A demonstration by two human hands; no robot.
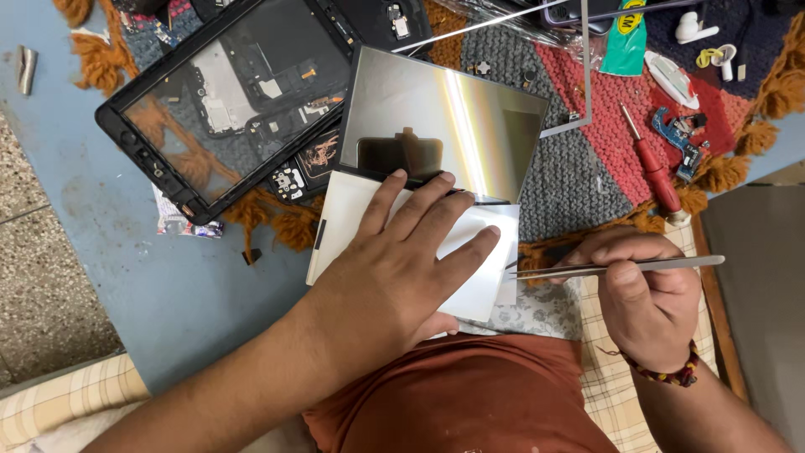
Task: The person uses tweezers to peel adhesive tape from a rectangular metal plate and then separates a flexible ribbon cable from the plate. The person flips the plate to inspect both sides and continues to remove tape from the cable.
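Spreading across the top, a blue surface (126, 252) carries everything; its left part is mostly bare, w/ open room down to the near edge, beyond which speckled floor (42, 277) shows. A knitted mat (579, 159) in grey, red and navy w/ orange fringe covers the right half, crowded w/ parts. Upper left, a black tablet frame (222, 101) lies tilted, circuitry visible inside, one corner hanging over the bare blue. Beside it, at centre, a shiny reflective panel (444, 126) sits at an angle, its near edge overlapping a white sheet (482, 277). That sheet lies at the near edge of the surface, just above the person's rust-coloured shirt.

Left hand (398, 268) rests flat on the white sheet, fingers spread, fingertips reaching the shiny panel's lower edge; it presses, clasping nothing. Right hand (646, 294) has its grip closed round metal tweezers (612, 268), held near level, tips pointing left and meeting the sheet's right edge. A beaded band circles that wrist.

Smaller bits: red screwdriver (652, 168) on the mat, a small blue circuit board (683, 143) just right of it, white earbuds (696, 29) at top right. Little free room on the right side.
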